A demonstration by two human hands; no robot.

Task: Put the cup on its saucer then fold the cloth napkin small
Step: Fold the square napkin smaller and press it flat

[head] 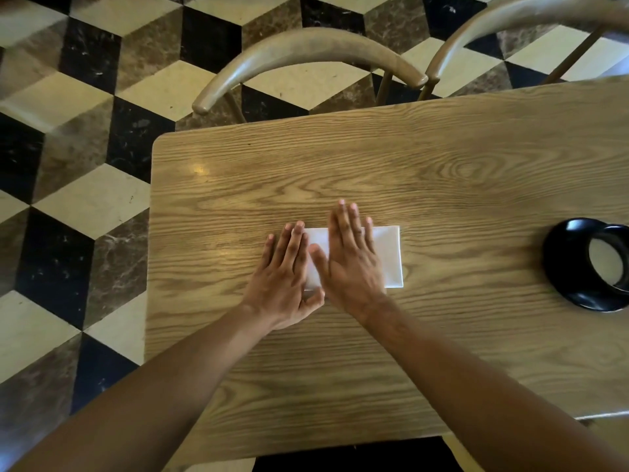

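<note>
Folded napkin (pixel 388 257) lies under flat right hand (pixel 350 257); left hand (pixel 286 277) overlaps its edge.

You have a wooden counter (pixel 442 158), two curved wooden chairs (pixel 306 49) tucked in beyond it, and a cube-patterned floor (pixel 85 97).

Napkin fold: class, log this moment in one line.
stage: pressing fold | napkin: folded, flat | left hand, right hand: flat on it | cup: on saucer

Bare forearms, no sleeves, two hands
</note>
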